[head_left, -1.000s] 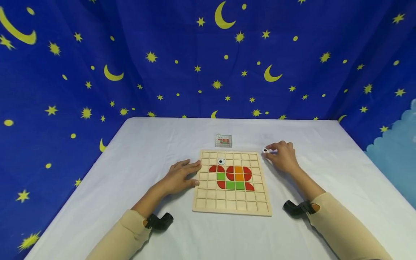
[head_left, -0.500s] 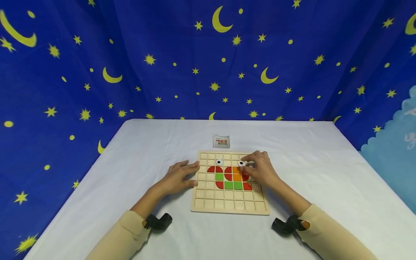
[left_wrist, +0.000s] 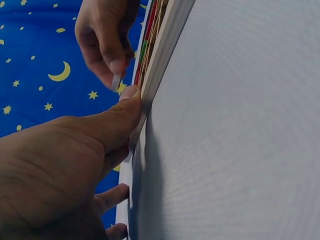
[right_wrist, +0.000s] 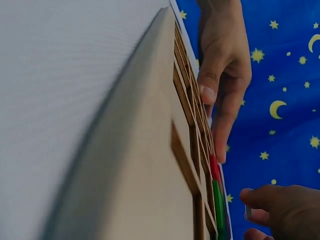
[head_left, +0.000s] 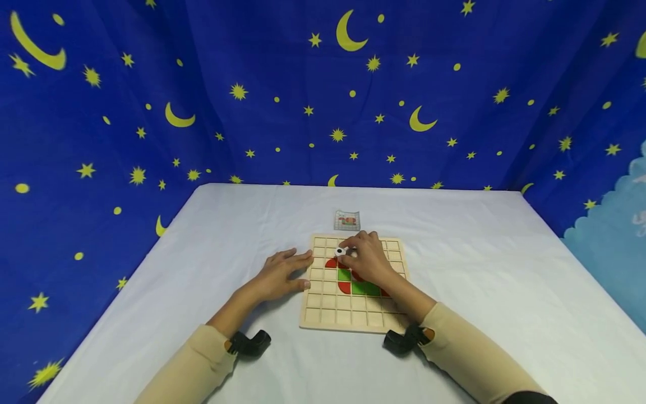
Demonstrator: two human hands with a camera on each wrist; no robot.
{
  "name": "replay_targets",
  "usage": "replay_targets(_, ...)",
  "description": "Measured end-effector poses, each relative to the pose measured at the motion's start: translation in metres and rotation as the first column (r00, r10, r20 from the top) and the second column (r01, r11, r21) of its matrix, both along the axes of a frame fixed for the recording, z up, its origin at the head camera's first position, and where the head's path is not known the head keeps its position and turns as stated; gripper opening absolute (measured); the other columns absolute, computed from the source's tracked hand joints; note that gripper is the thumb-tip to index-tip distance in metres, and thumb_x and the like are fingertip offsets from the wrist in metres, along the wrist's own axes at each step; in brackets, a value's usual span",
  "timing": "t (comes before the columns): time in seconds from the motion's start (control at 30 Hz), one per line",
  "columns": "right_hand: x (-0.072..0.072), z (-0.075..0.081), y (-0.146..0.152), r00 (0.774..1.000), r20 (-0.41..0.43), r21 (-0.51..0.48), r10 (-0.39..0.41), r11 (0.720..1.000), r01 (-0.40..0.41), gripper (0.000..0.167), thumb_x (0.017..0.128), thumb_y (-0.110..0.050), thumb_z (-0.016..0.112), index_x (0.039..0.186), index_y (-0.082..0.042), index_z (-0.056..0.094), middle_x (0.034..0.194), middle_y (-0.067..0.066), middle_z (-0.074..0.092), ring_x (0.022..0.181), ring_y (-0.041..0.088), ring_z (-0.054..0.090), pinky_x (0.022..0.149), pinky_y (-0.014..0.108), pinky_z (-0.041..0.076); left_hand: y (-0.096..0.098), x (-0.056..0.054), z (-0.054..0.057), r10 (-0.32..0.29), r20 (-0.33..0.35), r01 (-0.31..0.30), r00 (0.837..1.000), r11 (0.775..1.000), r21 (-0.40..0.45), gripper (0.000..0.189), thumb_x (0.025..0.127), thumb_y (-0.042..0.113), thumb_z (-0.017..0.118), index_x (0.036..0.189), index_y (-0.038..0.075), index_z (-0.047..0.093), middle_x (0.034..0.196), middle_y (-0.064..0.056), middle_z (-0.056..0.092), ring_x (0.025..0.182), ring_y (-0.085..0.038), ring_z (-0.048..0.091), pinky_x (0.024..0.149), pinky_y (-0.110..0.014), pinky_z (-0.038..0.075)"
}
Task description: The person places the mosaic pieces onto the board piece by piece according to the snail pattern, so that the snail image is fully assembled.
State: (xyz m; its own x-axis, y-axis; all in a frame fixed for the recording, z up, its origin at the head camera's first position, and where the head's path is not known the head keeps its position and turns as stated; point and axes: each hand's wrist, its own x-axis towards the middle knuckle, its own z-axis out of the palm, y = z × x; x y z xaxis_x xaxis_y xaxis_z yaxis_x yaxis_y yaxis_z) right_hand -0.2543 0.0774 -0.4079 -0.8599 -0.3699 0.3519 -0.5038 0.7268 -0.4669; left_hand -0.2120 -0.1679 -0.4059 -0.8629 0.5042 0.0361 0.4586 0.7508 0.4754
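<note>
A square wooden grid board [head_left: 323, 317] lies on the white table, with red and green pieces [head_left: 345, 275] in its cells. My right hand [head_left: 370, 261] is over the board's upper middle, pinching a white eye tile [head_left: 340, 252] with a black dot between thumb and fingers. In the left wrist view the tile [left_wrist: 116, 80] shows edge-on, apart from the board. Another eye tile on the board, and the orange pieces, are hidden by this hand. My left hand [head_left: 280, 275] rests at the board's left edge, fingers extended and thumb touching it.
A small picture card [head_left: 347, 220] with a gridded coloured figure lies just behind the board. White cloth [head_left: 242, 224] covers the table, and a blue curtain [head_left: 282, 67] with moons and stars hangs behind. Black wrist mounts [head_left: 250, 343] sit on both forearms.
My right hand has carried the eye tile leftward, from beside the board's upper right corner to over the other eye tile's spot. The left hand stays at the board's edge.
</note>
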Motion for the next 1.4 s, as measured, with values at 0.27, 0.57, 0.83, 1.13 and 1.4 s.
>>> replay_targets(0.27,-0.009,0.000,-0.017,0.999,-0.027,0.054,-0.028,0.998,0.029,0.024,0.080,-0.029,0.074,0.098,-0.014,0.074,0.087,0.006,0.064,0.082,0.022,0.048,0.071,0.037,0.036,0.001,0.000,0.003,0.018,0.017,-0.018,1.000,1.000,-0.011,0.061,0.088,0.035,0.064,0.141,0.013,0.044,0.153,-0.002,0.035,0.144,-0.038,0.023,0.112,-0.062,0.014)
replay_targets(0.57,-0.017,0.003,-0.022,0.993,0.076,0.114,-0.087,0.990,0.078,0.026,0.080,-0.032,0.073,0.100,-0.016,0.074,0.087,0.003,0.065,0.086,0.025,0.049,0.069,0.041,0.037,0.002,0.001,0.001,0.015,0.011,-0.015,1.000,1.000,-0.002,0.061,0.088,0.035,0.064,0.141,0.013,0.044,0.152,-0.001,0.036,0.143,-0.037,0.024,0.112,-0.062,0.015)
replay_targets(0.83,-0.018,0.004,-0.022,0.988,0.122,0.143,-0.091,0.987,0.073,0.026,0.082,-0.033,0.072,0.102,-0.016,0.073,0.096,0.005,0.065,0.092,0.029,0.048,0.073,0.042,0.037,0.002,0.000,0.002,0.014,-0.001,-0.014,1.000,1.000,-0.006,0.061,0.088,0.035,0.064,0.141,0.013,0.044,0.152,-0.001,0.036,0.143,-0.038,0.024,0.112,-0.062,0.015)
replay_targets(1.13,-0.017,0.003,-0.023,0.986,0.142,0.157,-0.087,0.985,0.065,0.024,0.082,-0.032,0.071,0.102,-0.019,0.073,0.100,0.007,0.063,0.093,0.028,0.046,0.073,0.040,0.034,0.002,0.000,0.000,0.015,0.005,-0.015,1.000,1.000,-0.010,0.061,0.088,0.036,0.064,0.141,0.013,0.044,0.152,-0.001,0.036,0.143,-0.037,0.024,0.112,-0.061,0.015)
replay_targets(1.4,-0.017,0.002,-0.021,0.990,0.122,0.135,-0.065,0.990,0.048,0.023,0.082,-0.031,0.071,0.102,-0.019,0.073,0.098,0.006,0.063,0.092,0.027,0.045,0.070,0.037,0.033,0.001,0.002,0.003,0.021,0.016,-0.021,1.000,1.000,-0.013,0.061,0.088,0.036,0.064,0.141,0.013,0.044,0.152,-0.001,0.036,0.143,-0.037,0.024,0.112,-0.062,0.015)
